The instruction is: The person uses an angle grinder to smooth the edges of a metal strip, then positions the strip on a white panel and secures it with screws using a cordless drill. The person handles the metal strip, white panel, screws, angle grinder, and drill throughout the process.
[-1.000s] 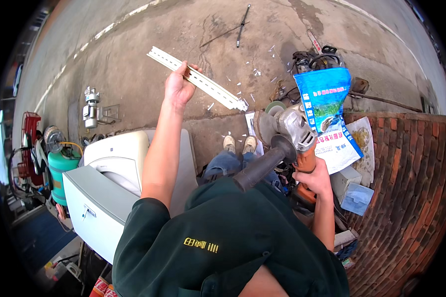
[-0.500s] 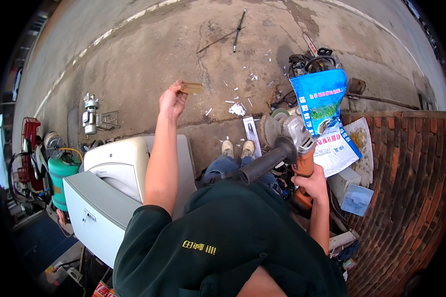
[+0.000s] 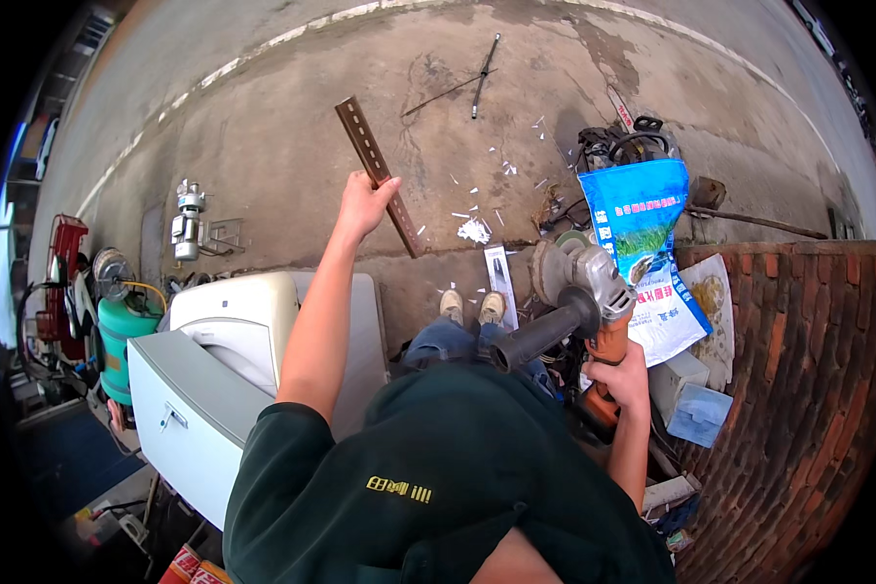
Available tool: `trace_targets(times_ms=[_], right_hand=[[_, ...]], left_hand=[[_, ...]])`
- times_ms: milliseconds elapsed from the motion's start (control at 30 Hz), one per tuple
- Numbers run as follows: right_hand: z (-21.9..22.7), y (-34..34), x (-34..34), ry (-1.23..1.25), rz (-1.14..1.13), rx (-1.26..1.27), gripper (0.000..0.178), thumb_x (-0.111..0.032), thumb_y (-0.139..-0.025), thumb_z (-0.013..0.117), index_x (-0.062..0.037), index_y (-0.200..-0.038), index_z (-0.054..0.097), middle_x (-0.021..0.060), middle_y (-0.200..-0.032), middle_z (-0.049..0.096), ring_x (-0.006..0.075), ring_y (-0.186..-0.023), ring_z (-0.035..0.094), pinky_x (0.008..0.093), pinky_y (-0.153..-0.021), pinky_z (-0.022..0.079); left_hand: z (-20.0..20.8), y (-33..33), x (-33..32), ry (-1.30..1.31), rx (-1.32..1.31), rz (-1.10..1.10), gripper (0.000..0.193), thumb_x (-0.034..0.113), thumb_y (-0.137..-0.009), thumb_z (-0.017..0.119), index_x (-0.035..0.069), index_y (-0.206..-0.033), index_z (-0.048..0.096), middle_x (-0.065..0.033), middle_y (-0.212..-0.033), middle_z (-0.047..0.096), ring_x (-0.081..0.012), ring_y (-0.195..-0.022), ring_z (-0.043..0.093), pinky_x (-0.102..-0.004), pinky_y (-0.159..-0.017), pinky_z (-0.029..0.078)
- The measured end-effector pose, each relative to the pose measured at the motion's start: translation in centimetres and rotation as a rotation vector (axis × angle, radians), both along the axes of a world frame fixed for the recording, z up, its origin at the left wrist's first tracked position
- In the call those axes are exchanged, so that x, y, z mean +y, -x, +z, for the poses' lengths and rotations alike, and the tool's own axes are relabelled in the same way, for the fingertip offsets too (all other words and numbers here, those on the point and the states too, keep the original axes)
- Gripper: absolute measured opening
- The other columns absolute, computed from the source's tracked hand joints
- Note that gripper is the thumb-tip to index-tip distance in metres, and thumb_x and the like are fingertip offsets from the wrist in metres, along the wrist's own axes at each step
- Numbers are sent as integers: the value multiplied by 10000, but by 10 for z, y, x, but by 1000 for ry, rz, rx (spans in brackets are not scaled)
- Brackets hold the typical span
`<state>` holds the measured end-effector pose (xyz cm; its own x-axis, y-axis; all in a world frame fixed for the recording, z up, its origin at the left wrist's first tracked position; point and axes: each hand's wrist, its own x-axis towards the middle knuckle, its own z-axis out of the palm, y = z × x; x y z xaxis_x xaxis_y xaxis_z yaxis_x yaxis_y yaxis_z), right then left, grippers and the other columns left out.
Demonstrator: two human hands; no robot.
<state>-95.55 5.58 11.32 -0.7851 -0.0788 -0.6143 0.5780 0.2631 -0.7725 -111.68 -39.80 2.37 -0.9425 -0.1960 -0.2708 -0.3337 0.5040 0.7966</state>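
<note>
My left hand is stretched forward at arm's length, its fingers closed round the middle of a brown slotted metal rail. The rail tilts, its far end up to the left, and a row of slots shows along its face. In my right hand is an angle grinder, gripped by its orange body. Its silver head and round disc point away from me, while a black side handle sticks out to the left. The rail and the grinder are apart.
White scraps litter the concrete ahead of my shoes. Beyond the grinder lie a blue and white sack and a chainsaw, beside a brick surface. Left are a pale cabinet and a green tank.
My left hand has turned the rail from a foreshortened view to show its slotted face and length. The grinder stays in my right hand; the whole view has shifted slightly.
</note>
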Motion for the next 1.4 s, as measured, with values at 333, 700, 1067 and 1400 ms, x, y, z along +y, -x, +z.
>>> trace_targets(times_ms=[333,700,1067,1400], right_hand=[[-2,-2,3,-40,55,75,429,-58,-629,762,44,-1032,657,49,-913,692,123,-834,621,306,-789,515],[12,4,-7,-82,106,184,388,-84,-602,770,21,-955,649,30,-811,660,114,-720,596,286,-664,489],[13,11,-10,-29,177,78,510,-34,-599,779,49,-1083,641,41,-952,671,127,-883,594,306,-834,495],[14,21,-11,-100,272,130,437,-151,-609,749,69,-978,669,137,-857,715,166,-798,667,330,-789,529]], left_hand=[[-4,-44,48,-92,258,-239,275,180,-969,614,35,-1199,570,-102,-931,651,-169,-814,594,-311,-778,491],[15,-57,51,25,94,-394,209,225,-958,661,24,-1011,635,-67,-760,653,-128,-701,577,-302,-657,475],[18,-59,45,91,320,-514,106,188,-910,691,95,-962,687,-61,-805,683,-220,-709,606,-331,-704,451],[9,-53,30,146,514,-522,67,168,-882,721,108,-896,694,-4,-811,687,-164,-714,546,-311,-792,342]])
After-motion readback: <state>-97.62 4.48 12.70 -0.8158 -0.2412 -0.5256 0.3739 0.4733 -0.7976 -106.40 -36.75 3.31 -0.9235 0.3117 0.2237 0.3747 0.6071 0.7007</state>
